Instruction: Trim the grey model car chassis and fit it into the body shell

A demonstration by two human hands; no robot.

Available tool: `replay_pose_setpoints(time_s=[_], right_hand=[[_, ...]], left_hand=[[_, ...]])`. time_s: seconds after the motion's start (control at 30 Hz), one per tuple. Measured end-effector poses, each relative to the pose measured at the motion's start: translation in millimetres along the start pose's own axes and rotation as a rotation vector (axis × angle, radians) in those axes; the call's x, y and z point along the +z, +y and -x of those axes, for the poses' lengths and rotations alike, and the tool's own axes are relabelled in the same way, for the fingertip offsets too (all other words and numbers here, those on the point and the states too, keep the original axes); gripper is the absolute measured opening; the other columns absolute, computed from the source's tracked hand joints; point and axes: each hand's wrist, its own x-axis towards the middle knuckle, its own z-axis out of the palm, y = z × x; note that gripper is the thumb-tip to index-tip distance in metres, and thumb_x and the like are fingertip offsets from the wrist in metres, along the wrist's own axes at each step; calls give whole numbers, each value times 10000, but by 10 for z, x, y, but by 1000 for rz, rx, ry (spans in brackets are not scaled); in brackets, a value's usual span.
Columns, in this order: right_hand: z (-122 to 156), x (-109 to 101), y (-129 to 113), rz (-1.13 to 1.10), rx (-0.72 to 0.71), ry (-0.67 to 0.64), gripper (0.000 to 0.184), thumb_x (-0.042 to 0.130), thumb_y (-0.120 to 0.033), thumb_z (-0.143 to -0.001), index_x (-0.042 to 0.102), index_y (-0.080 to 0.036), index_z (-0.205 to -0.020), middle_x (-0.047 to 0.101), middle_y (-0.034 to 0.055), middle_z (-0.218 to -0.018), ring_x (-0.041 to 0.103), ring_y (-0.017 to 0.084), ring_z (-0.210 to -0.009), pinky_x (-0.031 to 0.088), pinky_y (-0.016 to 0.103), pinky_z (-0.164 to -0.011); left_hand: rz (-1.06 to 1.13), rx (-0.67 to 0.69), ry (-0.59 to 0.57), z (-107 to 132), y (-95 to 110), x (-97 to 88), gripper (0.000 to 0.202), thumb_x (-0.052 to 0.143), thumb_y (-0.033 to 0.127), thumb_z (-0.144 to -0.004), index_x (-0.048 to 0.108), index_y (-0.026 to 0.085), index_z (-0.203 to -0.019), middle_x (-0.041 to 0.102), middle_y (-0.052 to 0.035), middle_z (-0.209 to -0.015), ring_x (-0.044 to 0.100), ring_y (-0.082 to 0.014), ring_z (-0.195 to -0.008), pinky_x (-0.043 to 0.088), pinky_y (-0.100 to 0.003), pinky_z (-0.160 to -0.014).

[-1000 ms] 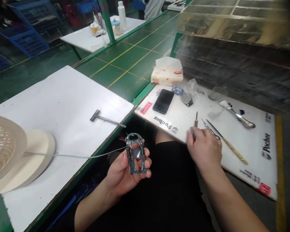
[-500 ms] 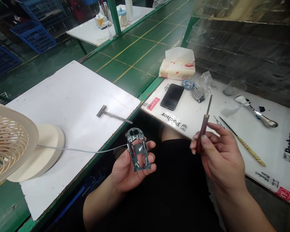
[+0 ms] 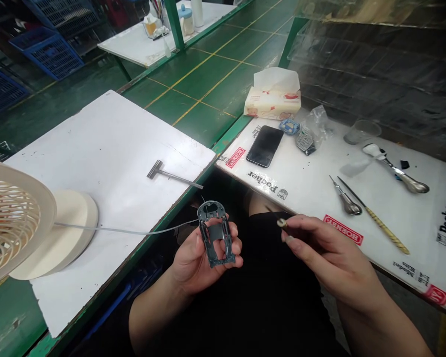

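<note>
My left hand (image 3: 191, 260) is closed around a dark grey plastic model car frame (image 3: 217, 231), held upright over my lap with its rounded end at the top. Its long side bars and cut-outs face me. To the right of it, and apart from it, my right hand (image 3: 329, 250) pinches a screwdriver (image 3: 282, 223). The thin blade points left toward the frame, and the brass collar faces me. Fingers hide its dark red handle. On the white board to the left lies a small metal hammer (image 3: 178, 178).
A beige fan (image 3: 76, 233) with a pale cable stands at left. On the right board are a phone (image 3: 264, 146), a tissue box (image 3: 272, 103), bagged parts (image 3: 305, 140), a yellow-handled file (image 3: 386, 228), a silver-handled pick (image 3: 349, 204), a brush-like tool (image 3: 412, 183) and a clear cup (image 3: 362, 133).
My right hand has lowered and turned the screwdriver from upright to pointing left, closer to the frame. The frame has tilted slightly in my left hand.
</note>
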Motion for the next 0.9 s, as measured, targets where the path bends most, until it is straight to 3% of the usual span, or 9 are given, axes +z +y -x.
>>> replay_pose_setpoints(time_s=[0.13, 0.33, 0.43, 0.5, 0.57, 0.67, 0.77, 0.9], right_hand=[[32, -71, -34, 169, -81, -44, 177, 861, -378, -1141, 907, -381, -1312, 905, 39, -1244, 892, 235, -1071, 744, 283, -935], [38, -71, -110, 194, -139, -154, 184, 819, -316, -1154, 902, -374, -1308, 911, 41, -1171, 891, 248, -1010, 731, 313, -876], [39, -38, -108, 190, -50, -114, 130, 836, -408, -1143, 912, -337, -1221, 894, 50, -1058, 847, 247, -870, 690, 316, -736], [30, 20, -102, 150, 51, -65, 207, 832, -499, -1146, 906, -306, -1137, 843, 40, -926, 763, 214, -741, 629, 299, -641], [9, 115, -108, 64, 136, -41, 310, 818, -581, -1148, 903, -286, -1113, 788, 31, -853, 716, 201, -715, 619, 295, -645], [-35, 284, -139, -92, 204, -54, 408, 913, -652, -1058, 906, -263, -1182, 759, 31, -889, 719, 205, -762, 651, 306, -684], [-68, 399, -180, -235, 280, -67, 418, 997, -613, -985, 870, -243, -1130, 757, 38, -1034, 761, 197, -770, 689, 315, -676], [-72, 417, -198, -318, 303, -106, 335, 990, -531, -1014, 842, -239, -1084, 776, 40, -1092, 828, 214, -839, 732, 334, -768]], left_hand=[[-93, 53, -8, -4, -10, 40, 618, 1097, 491, -889, 869, 257, -1414, 786, -109, -1265, 804, -247, -1031, 742, -413, -951], [-106, 63, -28, -4, -37, 83, 587, 1089, 384, -924, 886, 244, -1457, 841, -111, -1274, 863, -253, -1106, 747, -418, -1041], [-110, 55, -41, -6, -51, 68, 543, 1050, 419, -981, 873, 236, -1461, 883, -133, -1322, 900, -268, -1120, 768, -405, -1005], [-135, 45, -44, -13, -72, 61, 455, 994, 439, -1041, 876, 230, -1428, 899, -154, -1390, 922, -276, -1148, 774, -385, -998], [-162, 15, -12, -20, -107, 63, 413, 955, 448, -1078, 874, 223, -1415, 892, -167, -1464, 932, -287, -1181, 777, -383, -1013], [-199, -44, 52, -22, -180, 70, 477, 950, 475, -1081, 855, 208, -1466, 927, -166, -1347, 944, -312, -1141, 783, -441, -1034], [-256, -57, 69, -12, -240, 68, 522, 935, 493, -1094, 844, 200, -1516, 939, -147, -1192, 945, -338, -1109, 778, -513, -1062], [-346, -1, 42, -3, -262, 42, 445, 915, 438, -1118, 867, 238, -1513, 904, -160, -1387, 927, -323, -1130, 773, -510, -1056]])
